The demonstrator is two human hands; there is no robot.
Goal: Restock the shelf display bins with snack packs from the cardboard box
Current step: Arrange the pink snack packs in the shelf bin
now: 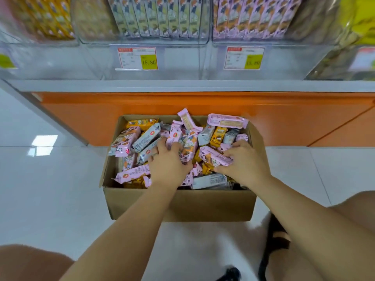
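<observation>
On white tiles [60, 179] by an orange shelf base [101, 114] sits the box [182, 205]; left hand [168, 167] curls among packs [146, 136], grip unclear, right hand [245, 163] grips a pink pack [215, 158].

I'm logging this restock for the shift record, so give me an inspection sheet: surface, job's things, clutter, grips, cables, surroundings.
Surface: white tiled floor, glossy; cardboard box stands on it.
Job's things: box open, heaped with mixed pink, grey and orange snack packs; clear display bins above hold upright rows of packs.
Clutter: nothing seen.
Grips: left hand in the box, fingers curled into the heap, hold unclear; right hand pinches a pink pack.
Cables: nothing seen.
Surroundings: orange shelf base, price tags, a black sandal.
</observation>
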